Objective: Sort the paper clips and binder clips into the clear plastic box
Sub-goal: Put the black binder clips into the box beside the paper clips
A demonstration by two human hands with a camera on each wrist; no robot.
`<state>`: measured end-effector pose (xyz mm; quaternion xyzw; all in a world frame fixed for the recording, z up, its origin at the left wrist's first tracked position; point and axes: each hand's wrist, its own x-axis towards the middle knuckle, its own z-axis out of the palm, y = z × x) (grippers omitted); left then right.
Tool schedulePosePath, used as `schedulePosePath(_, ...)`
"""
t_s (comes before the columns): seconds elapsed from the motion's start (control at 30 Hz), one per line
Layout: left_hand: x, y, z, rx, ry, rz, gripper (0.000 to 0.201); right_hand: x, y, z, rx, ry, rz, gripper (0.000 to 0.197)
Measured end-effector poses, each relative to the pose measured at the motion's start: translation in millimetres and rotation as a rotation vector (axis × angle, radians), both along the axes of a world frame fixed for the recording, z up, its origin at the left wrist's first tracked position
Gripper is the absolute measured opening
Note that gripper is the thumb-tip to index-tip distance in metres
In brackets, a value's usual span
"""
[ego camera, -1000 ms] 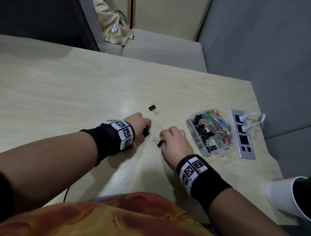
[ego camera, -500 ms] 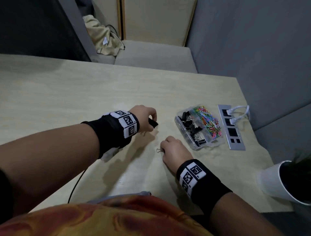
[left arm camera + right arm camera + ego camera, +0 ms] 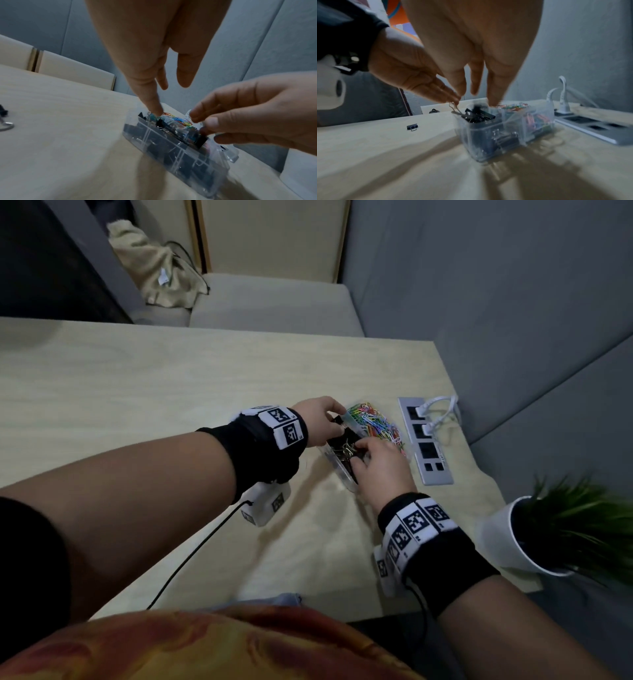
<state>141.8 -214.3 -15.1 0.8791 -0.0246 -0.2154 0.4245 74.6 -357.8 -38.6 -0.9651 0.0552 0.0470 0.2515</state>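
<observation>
The clear plastic box [image 3: 337, 472] stands right of the table's middle, with black binder clips in its near compartment and coloured paper clips [image 3: 375, 421] in its far one. My left hand [image 3: 334, 415] hovers over the box's far-left end and pinches the wire handle of a black binder clip [image 3: 471, 116]. Over the near compartment, my right hand [image 3: 362, 454] curls its thumb and fingers on another black binder clip [image 3: 201, 140]. One more binder clip [image 3: 412, 127] lies on the table left of the box [image 3: 488, 136]; my left arm hides it in the head view.
A grey power strip [image 3: 428, 450] with white plugs lies just right of the box. At the table's right front corner stands a white pot [image 3: 503, 539] with a green plant. A grey sofa sits beyond the far edge.
Both hands have moved right from the middle of the table to above the box, each carrying a binder clip. The head view has swung right.
</observation>
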Motion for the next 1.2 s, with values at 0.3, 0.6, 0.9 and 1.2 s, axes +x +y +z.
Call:
schedulePosePath(0.3,-21,96,-10,0.581,-0.118,-0.189,0.035,-20,39,-14,-0.068,-0.051,0.355,0.025)
schedulePosePath(0.6,-65,174,-33,0.9,0.232,-0.341,0.06,-18,100,-30,-0.1,0.142,0.569,0.031)
schedulePosePath(0.9,-57,183,-53,0.811,0.083,-0.352,0.025,29,139,-32,-0.231,0.158,0.599,0.047)
schedulePosePath(1.2,-39,186,-64,0.745,0.034,-0.317,0.022,78,164,-40,-0.332,0.149,0.662,0.06)
